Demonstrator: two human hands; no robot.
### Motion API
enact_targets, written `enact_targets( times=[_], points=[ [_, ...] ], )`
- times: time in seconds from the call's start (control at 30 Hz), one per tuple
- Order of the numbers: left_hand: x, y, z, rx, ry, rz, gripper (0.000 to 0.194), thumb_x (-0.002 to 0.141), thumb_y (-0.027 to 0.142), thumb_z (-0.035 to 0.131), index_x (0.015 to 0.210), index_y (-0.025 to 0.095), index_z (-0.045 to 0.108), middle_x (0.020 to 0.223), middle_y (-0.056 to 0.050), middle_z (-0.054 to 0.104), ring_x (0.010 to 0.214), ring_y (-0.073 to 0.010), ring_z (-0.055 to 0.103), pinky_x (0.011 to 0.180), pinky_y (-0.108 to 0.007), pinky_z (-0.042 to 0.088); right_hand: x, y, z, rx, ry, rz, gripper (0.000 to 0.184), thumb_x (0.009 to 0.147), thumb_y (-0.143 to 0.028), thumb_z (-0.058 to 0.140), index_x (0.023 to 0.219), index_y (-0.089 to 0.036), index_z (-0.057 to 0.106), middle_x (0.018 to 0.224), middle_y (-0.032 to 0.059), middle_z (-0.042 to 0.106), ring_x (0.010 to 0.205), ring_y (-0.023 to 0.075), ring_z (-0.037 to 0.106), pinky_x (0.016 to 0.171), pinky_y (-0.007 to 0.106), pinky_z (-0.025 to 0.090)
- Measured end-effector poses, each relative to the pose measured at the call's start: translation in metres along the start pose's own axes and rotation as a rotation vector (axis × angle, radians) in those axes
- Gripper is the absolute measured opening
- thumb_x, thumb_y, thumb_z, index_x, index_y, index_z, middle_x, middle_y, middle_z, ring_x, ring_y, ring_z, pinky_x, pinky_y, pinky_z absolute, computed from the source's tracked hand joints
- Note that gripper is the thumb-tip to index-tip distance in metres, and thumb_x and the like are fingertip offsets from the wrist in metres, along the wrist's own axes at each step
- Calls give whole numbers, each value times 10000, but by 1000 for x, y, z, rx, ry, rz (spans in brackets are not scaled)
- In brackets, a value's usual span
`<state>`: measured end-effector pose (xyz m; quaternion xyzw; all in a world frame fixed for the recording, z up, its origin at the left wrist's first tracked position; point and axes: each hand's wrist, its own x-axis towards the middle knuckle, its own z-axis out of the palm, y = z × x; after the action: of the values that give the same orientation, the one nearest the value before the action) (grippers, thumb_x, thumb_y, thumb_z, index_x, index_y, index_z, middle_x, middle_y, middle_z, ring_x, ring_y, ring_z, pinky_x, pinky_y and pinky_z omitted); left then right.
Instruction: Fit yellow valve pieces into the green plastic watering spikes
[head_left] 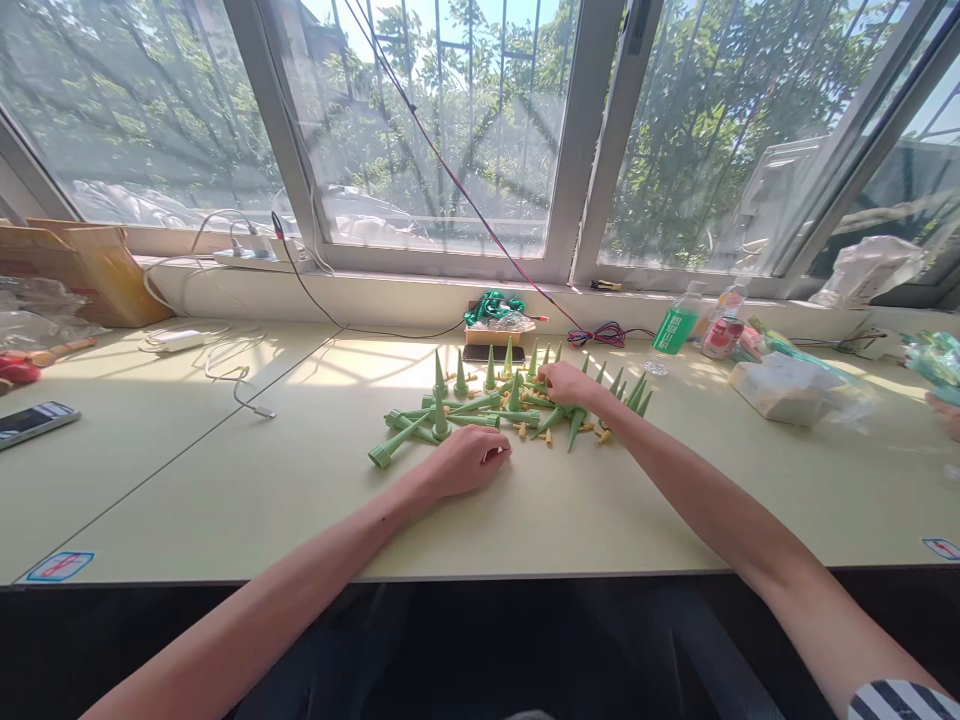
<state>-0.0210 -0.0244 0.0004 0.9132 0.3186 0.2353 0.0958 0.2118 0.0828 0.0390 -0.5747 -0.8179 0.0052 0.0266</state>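
Observation:
A pile of green plastic spikes point(480, 420), cone-shaped with wide capped ends, lies on the table; several others stand point up. Small tan plug-like pieces point(523, 431) are scattered among them. My left hand point(469, 461) rests on the table just in front of the pile, its fingers curled closed; whether anything is inside is hidden. Reaching into the right part of the pile, my right hand point(568, 386) has its fingers pinched together near the standing spikes. What sits between those fingertips is too small to make out.
Behind the pile are a dark phone point(493, 354) and a small box point(495, 328) with green cord. To the right stand a bottle point(677, 320), a can point(721, 338) and a tissue pack point(780, 388). White cables point(238, 378) and another phone point(37, 424) lie left. A person's hand point(943, 412) shows far right.

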Motion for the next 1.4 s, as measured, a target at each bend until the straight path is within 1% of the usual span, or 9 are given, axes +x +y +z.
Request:
enact_targets(
  times=[0.27, 0.47, 0.67, 0.8, 1.0, 1.13, 1.27, 1.33, 1.4],
  points=[
    [0, -1, 1, 4, 2, 5, 213, 884, 137, 491, 736, 165, 641, 679, -10, 583, 599, -123, 484, 594, -241, 356, 0, -1, -1, 57, -31, 45, 310, 728, -33, 669, 1012, -144, 609, 983, 91, 691, 886, 201, 616, 626, 221, 409],
    [-1, 0, 0, 4, -9, -5, 205, 880, 141, 495, 737, 164, 640, 682, -7, 586, 604, -122, 491, 594, -238, 351, 3, 3, 4, 98, -25, 25, 349, 716, -49, 689, 1035, -149, 590, 991, 90, 675, 889, 202, 598, 608, 221, 392],
    [0, 0, 0, 6, -3, 4, 207, 885, 143, 490, 732, 165, 629, 683, -5, 579, 604, -121, 484, 596, -238, 347, 2, 7, 3, 93, -12, 16, 323, 725, -64, 671, 1028, -149, 597, 958, 77, 674, 851, 190, 588, 591, 223, 368],
    [0, 0, 0, 8, -6, 4, 209, 879, 138, 490, 709, 164, 609, 672, -2, 569, 596, -119, 475, 589, -239, 339, 1, 5, 1, 71, 5, 22, 259, 739, -74, 665, 979, -154, 611, 969, 79, 673, 850, 186, 582, 590, 225, 350],
    [-1, -2, 1, 13, -2, 7, 201, 877, 143, 496, 715, 166, 612, 677, -2, 573, 598, -120, 477, 590, -240, 341, 0, 0, 4, 41, 24, 53, 212, 751, -99, 678, 951, -157, 638, 982, 101, 682, 832, 197, 590, 582, 238, 349],
    [-1, -2, 1, 17, 7, 17, 207, 879, 142, 495, 717, 165, 621, 671, -5, 572, 596, -122, 478, 592, -240, 349, -1, -8, 3, 35, 89, 64, 173, 809, -109, 621, 976, -135, 660, 1002, 139, 681, 854, 216, 605, 624, 248, 374],
    [-1, -1, 1, 18, -2, 19, 216, 875, 133, 484, 730, 163, 641, 681, -13, 590, 597, -125, 494, 589, -241, 353, 2, -17, 1, 71, 179, -22, 232, 925, -153, 501, 1102, -151, 652, 1038, 122, 688, 924, 206, 608, 718, 247, 399],
    [-1, -1, 1, 18, -7, 16, 213, 868, 127, 482, 741, 163, 650, 687, -15, 599, 600, -126, 499, 589, -242, 354, 7, -21, 3, 111, 195, -96, 264, 939, -162, 503, 1161, -176, 644, 1060, 99, 696, 957, 196, 608, 767, 238, 407],
    [-1, -1, 1, 18, -10, 11, 208, 865, 129, 485, 750, 165, 655, 691, -16, 604, 601, -127, 503, 591, -243, 356, 14, -23, 7, 190, 198, -149, 265, 921, -134, 530, 1146, -164, 666, 1100, 115, 693, 990, 214, 608, 780, 245, 417]
  ],
)
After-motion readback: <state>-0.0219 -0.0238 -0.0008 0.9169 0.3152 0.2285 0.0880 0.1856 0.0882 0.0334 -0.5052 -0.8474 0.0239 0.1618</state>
